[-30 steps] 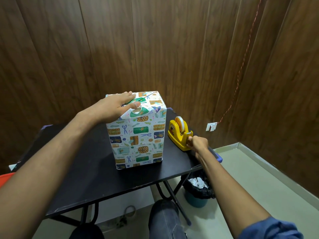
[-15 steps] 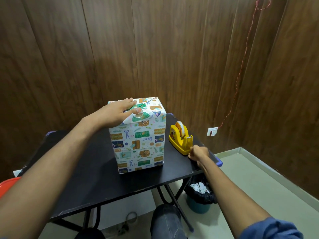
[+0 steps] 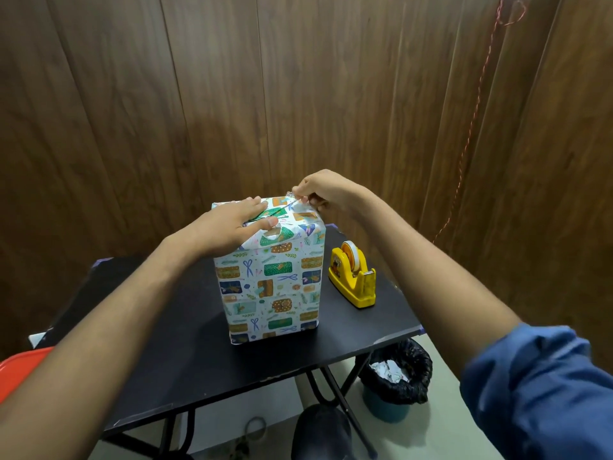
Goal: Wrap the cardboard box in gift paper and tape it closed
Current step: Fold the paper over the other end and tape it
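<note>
the wrapped box (image 3: 270,283) stands upright mid-table (image 3: 159,353), the yellow tape dispenser (image 3: 353,277) just beside it at three o'clock. the left hand (image 3: 229,227) lies flat on the box top, fingers spread over the folded paper. at one o'clock of it the right hand (image 3: 323,190) pinches a clear tape strip (image 3: 290,200) over the top's far edge.

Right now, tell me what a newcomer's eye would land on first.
The tall gift-wrapped box standing upright mid-table, colourful against the black table. The left hand presses flat on its top while the right hand pinches a strip of clear tape at the far top edge. A yellow tape dispenser sits just right of it.
</note>
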